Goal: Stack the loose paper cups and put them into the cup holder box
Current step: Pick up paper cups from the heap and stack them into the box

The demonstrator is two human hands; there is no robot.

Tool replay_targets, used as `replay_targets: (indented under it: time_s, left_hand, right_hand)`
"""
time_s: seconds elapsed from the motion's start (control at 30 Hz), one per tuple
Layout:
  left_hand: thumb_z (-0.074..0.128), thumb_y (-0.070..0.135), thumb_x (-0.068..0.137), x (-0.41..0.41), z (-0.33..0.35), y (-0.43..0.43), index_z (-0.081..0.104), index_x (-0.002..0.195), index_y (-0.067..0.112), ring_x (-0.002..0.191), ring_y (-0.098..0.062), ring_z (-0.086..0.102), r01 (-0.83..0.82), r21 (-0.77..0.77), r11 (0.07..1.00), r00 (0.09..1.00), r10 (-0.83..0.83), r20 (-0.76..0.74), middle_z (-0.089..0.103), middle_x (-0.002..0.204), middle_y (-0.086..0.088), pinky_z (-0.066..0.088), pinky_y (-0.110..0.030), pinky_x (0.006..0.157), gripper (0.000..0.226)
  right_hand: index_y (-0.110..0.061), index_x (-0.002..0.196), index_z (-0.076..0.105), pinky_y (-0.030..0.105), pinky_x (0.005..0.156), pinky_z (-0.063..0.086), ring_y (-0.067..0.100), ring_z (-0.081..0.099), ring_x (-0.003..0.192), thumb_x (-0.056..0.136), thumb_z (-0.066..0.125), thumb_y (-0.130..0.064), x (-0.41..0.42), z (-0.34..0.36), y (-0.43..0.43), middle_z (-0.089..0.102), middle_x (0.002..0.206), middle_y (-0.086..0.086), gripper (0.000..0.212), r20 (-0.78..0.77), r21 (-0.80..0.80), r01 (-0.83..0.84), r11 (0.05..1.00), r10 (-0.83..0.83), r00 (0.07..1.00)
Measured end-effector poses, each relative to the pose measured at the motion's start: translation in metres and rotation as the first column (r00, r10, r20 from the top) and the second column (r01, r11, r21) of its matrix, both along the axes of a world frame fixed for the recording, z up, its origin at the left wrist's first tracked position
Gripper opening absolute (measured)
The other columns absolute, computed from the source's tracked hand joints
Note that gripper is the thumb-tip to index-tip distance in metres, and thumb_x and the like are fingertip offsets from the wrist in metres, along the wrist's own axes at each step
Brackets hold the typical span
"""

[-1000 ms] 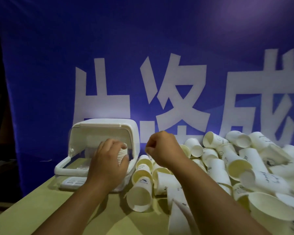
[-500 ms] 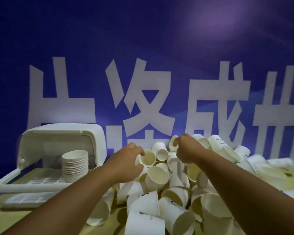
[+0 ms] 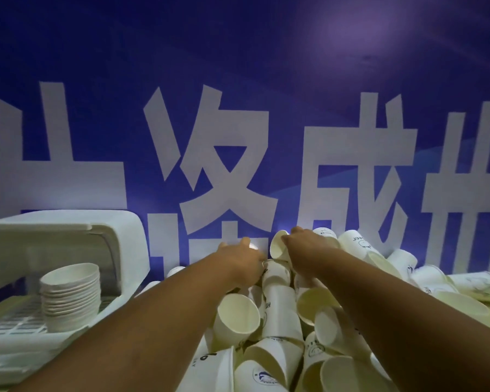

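Both hands out over the loose paper cups (image 3: 280, 321) heaped right of the cup holder box (image 3: 68, 230); right hand (image 3: 303, 244) clamped on a tilted cup (image 3: 277, 246); left hand (image 3: 238, 257) curled, grip unclear; stacked cups (image 3: 70, 295) stand inside the box.

Two bare forearms, sleeveless within view, end in bare hands: left hand (image 3: 239, 261), right hand (image 3: 304, 246). No gloves, rings or watch visible.

One cup holder box (image 3: 68, 233) stands at the table's left edge, holding one stack of cups (image 3: 70, 295), roughly ten deep. Well over twenty loose paper cups (image 3: 280, 315) are heaped to its right.
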State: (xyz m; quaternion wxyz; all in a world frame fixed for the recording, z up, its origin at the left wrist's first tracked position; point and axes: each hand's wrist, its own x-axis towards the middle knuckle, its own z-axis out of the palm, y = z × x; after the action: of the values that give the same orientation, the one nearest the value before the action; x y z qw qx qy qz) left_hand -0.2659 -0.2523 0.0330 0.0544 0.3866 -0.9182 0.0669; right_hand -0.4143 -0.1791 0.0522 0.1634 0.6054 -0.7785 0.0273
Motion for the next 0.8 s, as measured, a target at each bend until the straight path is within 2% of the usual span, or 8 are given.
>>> replay_targets:
  time_s: [0.13, 0.23, 0.4, 0.47, 0.53, 0.6, 0.7, 0.8]
  left_hand:
    - [0.067, 0.038, 0.094, -0.002, -0.006, -0.003, 0.051, 0.134, 0.038, 0.109, -0.027, 0.044, -0.040, 0.073, 0.997, 0.981, 0.053, -0.189, 0.040, 0.143, -0.002, 0.041, -0.040, 0.100, 0.044]
    - [0.080, 0.037, 0.084, 0.004, -0.004, 0.001, 0.045, 0.134, 0.037, 0.110, -0.027, 0.046, -0.042, 0.049, 0.998, 0.956, 0.054, -0.287, 0.039, 0.138, 0.001, 0.046, -0.038, 0.099, 0.061]
    - [0.079, 0.024, 0.086, 0.031, 0.010, 0.013, 0.041, 0.130, 0.033, 0.105, -0.024, 0.055, -0.025, 0.003, 1.000, 0.869, 0.023, -0.494, 0.041, 0.136, 0.000, 0.054, -0.032, 0.088, 0.059]
    - [0.074, 0.022, 0.088, 0.050, 0.015, 0.023, 0.040, 0.128, 0.033, 0.100, -0.023, 0.055, -0.020, 0.033, 0.999, 0.818, 0.035, -0.574, 0.041, 0.133, 0.001, 0.053, -0.029, 0.082, 0.054]
    - [0.072, 0.022, 0.089, 0.071, 0.017, 0.032, 0.037, 0.126, 0.037, 0.099, -0.022, 0.056, -0.023, 0.069, 0.997, 0.751, 0.063, -0.657, 0.040, 0.130, 0.004, 0.058, -0.033, 0.084, 0.053]
    - [0.073, 0.025, 0.089, 0.093, 0.016, 0.040, 0.033, 0.132, 0.038, 0.102, -0.021, 0.057, -0.020, 0.113, 0.993, 0.672, 0.097, -0.734, 0.043, 0.128, 0.005, 0.058, -0.032, 0.084, 0.060]
    - [0.071, 0.030, 0.091, 0.129, 0.013, 0.051, 0.033, 0.147, 0.031, 0.106, -0.019, 0.055, -0.028, 0.174, 0.984, 0.556, 0.160, -0.816, 0.050, 0.129, 0.003, 0.053, -0.032, 0.083, 0.068]
    - [0.070, 0.034, 0.091, 0.166, 0.008, 0.060, 0.036, 0.152, 0.029, 0.106, -0.018, 0.054, -0.066, 0.142, 0.988, 0.460, 0.157, -0.874, 0.055, 0.135, 0.000, 0.052, -0.033, 0.084, 0.070]
  right_hand:
    - [-0.016, 0.134, 0.051, 0.042, 0.095, 0.053, 0.024, 0.059, 0.107, 0.074, 0.083, -0.016, -0.005, 0.002, 0.007, 0.055, 0.126, 0.004, 0.068, 0.080, -0.131, 0.010, 0.991, 0.001, 0.997]
    - [-0.018, 0.136, 0.049, 0.040, 0.096, 0.053, 0.023, 0.059, 0.108, 0.074, 0.083, -0.016, -0.002, 0.008, 0.016, 0.054, 0.129, 0.004, 0.071, 0.136, -0.253, -0.004, 0.967, 0.040, 0.990]
    - [-0.016, 0.129, 0.057, 0.034, 0.089, 0.054, 0.021, 0.061, 0.100, 0.079, 0.080, -0.017, 0.017, 0.017, 0.031, 0.060, 0.123, 0.004, 0.055, 0.244, -0.397, 0.007, 0.918, 0.097, 0.965]
    - [-0.016, 0.127, 0.061, 0.030, 0.087, 0.052, 0.022, 0.062, 0.099, 0.085, 0.076, -0.020, 0.033, 0.021, 0.037, 0.062, 0.121, 0.005, 0.045, 0.328, -0.446, 0.031, 0.895, 0.131, 0.935]
    - [-0.017, 0.123, 0.064, 0.027, 0.082, 0.047, 0.022, 0.060, 0.097, 0.090, 0.070, -0.027, 0.053, 0.023, 0.043, 0.063, 0.117, 0.004, 0.035, 0.377, -0.502, 0.026, 0.864, 0.192, 0.906]
    - [-0.020, 0.117, 0.067, 0.029, 0.077, 0.046, 0.020, 0.058, 0.090, 0.091, 0.068, -0.032, 0.075, 0.024, 0.049, 0.063, 0.113, 0.003, 0.029, 0.418, -0.541, 0.018, 0.841, 0.250, 0.873]
    - [-0.025, 0.110, 0.069, 0.032, 0.079, 0.051, 0.019, 0.059, 0.091, 0.091, 0.068, -0.034, 0.109, 0.026, 0.055, 0.062, 0.113, 0.001, 0.021, 0.495, -0.578, 0.021, 0.815, 0.330, 0.804]
    - [-0.024, 0.109, 0.070, 0.028, 0.076, 0.044, 0.016, 0.055, 0.089, 0.091, 0.069, -0.031, 0.143, 0.026, 0.060, 0.060, 0.115, -0.002, 0.019, 0.551, -0.607, 0.032, 0.794, 0.392, 0.736]
